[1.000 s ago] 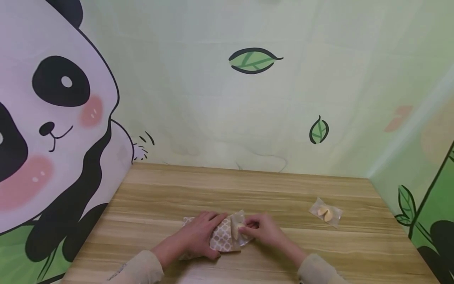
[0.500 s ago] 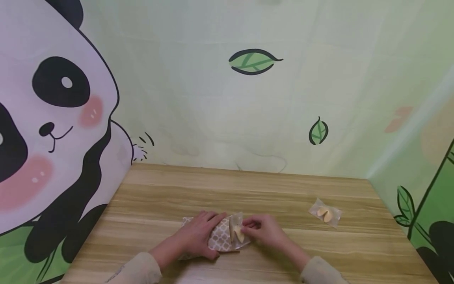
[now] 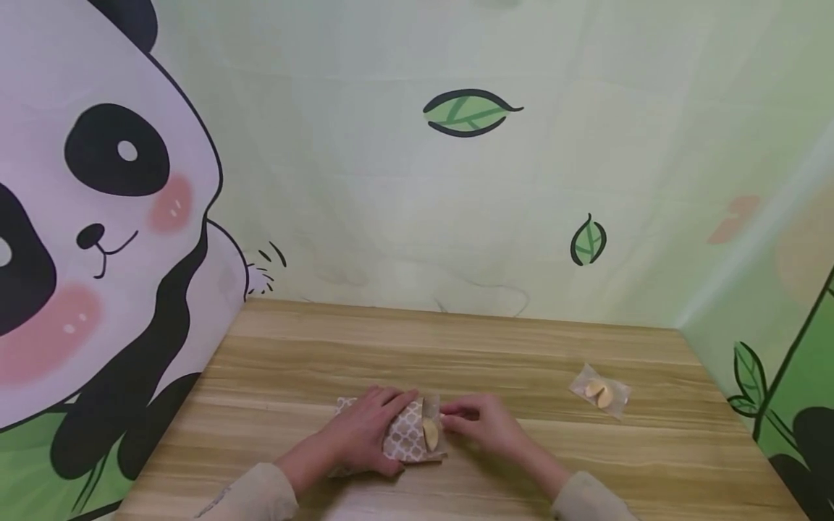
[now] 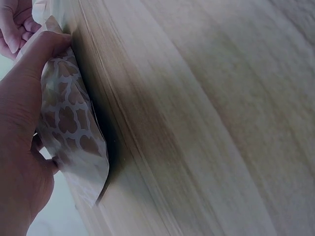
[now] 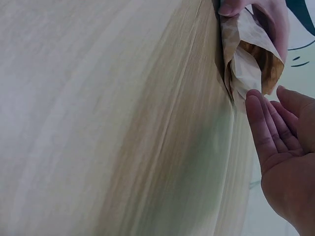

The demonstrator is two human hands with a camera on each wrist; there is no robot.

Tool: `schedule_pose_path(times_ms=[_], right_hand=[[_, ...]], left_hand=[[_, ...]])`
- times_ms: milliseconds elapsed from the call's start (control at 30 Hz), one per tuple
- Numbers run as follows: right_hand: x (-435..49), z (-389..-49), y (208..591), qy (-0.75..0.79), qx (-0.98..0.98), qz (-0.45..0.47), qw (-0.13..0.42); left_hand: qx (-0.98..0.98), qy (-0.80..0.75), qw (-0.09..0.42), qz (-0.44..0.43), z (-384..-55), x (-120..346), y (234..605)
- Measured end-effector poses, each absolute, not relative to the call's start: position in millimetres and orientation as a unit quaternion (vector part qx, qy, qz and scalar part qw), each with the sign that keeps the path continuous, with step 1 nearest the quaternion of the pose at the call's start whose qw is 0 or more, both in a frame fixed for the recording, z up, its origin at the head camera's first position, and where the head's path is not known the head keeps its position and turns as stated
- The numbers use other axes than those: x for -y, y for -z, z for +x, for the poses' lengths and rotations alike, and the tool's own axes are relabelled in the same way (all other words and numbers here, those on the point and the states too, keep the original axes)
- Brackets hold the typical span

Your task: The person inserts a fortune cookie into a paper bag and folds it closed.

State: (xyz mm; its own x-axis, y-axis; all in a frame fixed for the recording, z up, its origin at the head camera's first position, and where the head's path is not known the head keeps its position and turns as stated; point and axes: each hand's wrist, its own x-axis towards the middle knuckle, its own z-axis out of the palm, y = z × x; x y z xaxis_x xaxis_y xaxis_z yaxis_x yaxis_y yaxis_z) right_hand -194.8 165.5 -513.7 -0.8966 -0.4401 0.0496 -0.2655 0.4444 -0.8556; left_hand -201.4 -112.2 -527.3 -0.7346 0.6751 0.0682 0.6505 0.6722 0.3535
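Two hands and one patterned paper bag [image 3: 405,433] were at work on one wood-grain table [image 3: 521,488]. The bag lay on the table, its single mouth turned toward 3 o'clock, with 12 o'clock toward the back wall. The left hand [image 3: 371,438] gripped it from the 9 o'clock side, thumb along the near edge and fingers over the top and far side.

Two wrapped cookies were in view. The first wrapped cookie [image 3: 431,434] sat at the bag's mouth, its clear film poking out toward 3 o'clock; how deep it reached inside could not be told. The right hand [image 3: 489,427] was at 3 o'clock from the bag, fingers fairly straight, the fingertips at the end of that wrapper and the thumb apart from them. The second wrapped cookie [image 3: 598,393] lay on the table by itself, well apart from the bag, between 2 and 3 o'clock.

Two pale sleeves [image 3: 589,499] covered the forearms. The backdrop [image 3: 352,145] carried one panda [image 3: 182,108] at 10 o'clock and two loose leaves [image 3: 468,112], one just past 12 o'clock and one between 1 and 2 o'clock.
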Motion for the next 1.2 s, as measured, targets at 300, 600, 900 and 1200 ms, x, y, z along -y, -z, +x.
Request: schedule_pose_path(times_ms=[300,600,900,1200], right_hand=[[-167,-192,511,0.580,-0.775,-0.203,0.149],[-159,-192,514,0.634,-0.727,-0.183,0.190],[-162,-195,519,0.642,-0.713,-0.165,0.230],[-157,-199,524,0.652,-0.695,-0.156,0.260]], left_hand=[[-0.914,-0.178,0.032,0.363,-201,112,529],[-0.914,-0.175,0.038,0.364,-200,110,528],[-0.913,-0.183,0.034,0.363,-199,109,527],[-0.914,-0.200,0.053,0.349,-198,105,527]])
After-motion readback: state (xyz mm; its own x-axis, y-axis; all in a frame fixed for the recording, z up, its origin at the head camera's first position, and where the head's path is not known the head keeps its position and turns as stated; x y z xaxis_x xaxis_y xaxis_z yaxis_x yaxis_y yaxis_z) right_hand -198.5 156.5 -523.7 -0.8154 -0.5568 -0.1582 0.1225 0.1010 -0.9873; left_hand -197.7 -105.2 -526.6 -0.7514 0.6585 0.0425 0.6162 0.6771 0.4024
